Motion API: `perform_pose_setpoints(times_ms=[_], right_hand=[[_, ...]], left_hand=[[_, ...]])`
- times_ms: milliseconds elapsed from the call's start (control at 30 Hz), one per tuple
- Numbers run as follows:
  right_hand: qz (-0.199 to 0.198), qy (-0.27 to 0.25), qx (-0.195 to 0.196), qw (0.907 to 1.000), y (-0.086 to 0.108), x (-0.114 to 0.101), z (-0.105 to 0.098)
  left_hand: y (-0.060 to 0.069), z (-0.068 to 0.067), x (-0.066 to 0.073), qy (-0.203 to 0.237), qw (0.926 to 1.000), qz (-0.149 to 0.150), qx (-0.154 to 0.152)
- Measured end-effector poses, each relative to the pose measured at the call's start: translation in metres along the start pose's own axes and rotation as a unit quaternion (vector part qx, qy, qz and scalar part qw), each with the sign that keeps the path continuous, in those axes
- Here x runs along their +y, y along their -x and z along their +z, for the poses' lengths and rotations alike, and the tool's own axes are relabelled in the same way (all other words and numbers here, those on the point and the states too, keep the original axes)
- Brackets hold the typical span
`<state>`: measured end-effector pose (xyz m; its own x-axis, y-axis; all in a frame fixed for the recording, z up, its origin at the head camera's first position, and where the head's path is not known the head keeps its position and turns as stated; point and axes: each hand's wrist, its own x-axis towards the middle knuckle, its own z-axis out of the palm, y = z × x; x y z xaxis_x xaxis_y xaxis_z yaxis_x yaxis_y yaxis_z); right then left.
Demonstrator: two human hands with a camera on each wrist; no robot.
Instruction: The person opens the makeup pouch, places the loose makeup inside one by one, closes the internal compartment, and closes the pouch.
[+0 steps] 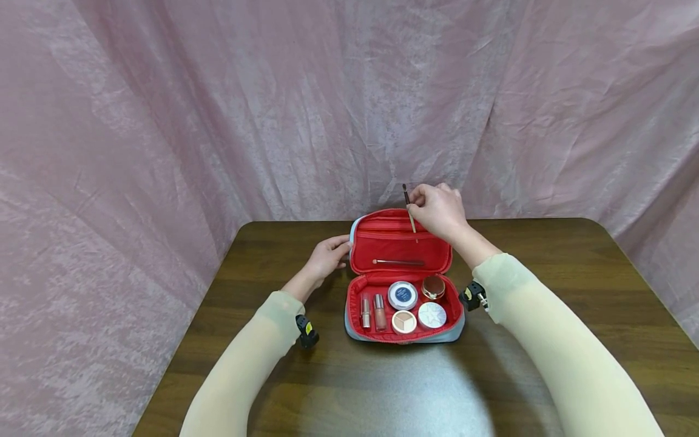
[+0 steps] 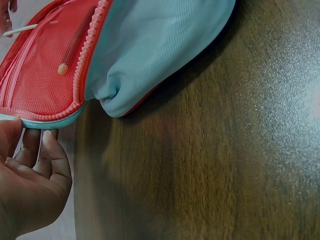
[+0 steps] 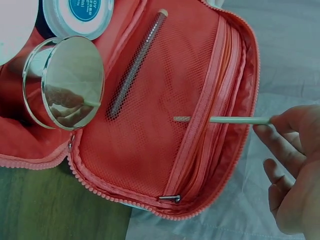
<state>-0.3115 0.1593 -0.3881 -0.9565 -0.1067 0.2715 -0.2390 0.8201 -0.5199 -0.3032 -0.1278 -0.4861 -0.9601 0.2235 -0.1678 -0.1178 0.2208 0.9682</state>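
Note:
An unfolded red-lined, pale blue bag lies on the table, its lid tilted up at the back. The left hand pinches the lid's left edge; the left wrist view shows the thumb on the lining side. Above the lid the right hand pinches a thin brush, dark tip up. In the right wrist view the brush's pale handle passes the pocket's zipper, its end behind the red mesh. Another brush lies inside the mesh pocket.
The bag's lower half holds two tubes, a white round case, a three-shade pan, a star-patterned case and a shiny gold-rimmed compact. Pink cloth hangs behind the wooden table.

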Motion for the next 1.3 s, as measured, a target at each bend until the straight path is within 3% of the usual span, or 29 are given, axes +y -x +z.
perform_pose_setpoints(times_ms=[400,533,667,767,1100,1300], right_hand=[[0.01,0.027,-0.041,0.9987,0.005,0.001,0.006],[0.004,0.038,-0.046,0.9982,0.007,0.002,0.009],[0.001,0.043,-0.052,0.9977,0.008,0.002,0.012],[-0.002,0.049,-0.055,0.9973,0.01,0.002,0.014],[-0.02,0.066,-0.069,0.9952,0.014,0.001,0.019],[-0.053,0.094,-0.093,0.9898,0.014,0.0,0.02]], left_hand=[[-0.002,-0.001,0.0,-0.001,0.9999,-0.008,-0.01],[0.01,0.001,0.015,-0.007,0.9999,-0.004,-0.012],[0.01,0.001,0.012,-0.006,0.9999,0.002,-0.012],[0.001,0.0,0.0,0.0,1.0,0.0,-0.008],[0.003,0.0,0.001,-0.002,1.0,-0.001,0.0],[0.002,0.0,0.001,0.001,1.0,0.0,0.0]])
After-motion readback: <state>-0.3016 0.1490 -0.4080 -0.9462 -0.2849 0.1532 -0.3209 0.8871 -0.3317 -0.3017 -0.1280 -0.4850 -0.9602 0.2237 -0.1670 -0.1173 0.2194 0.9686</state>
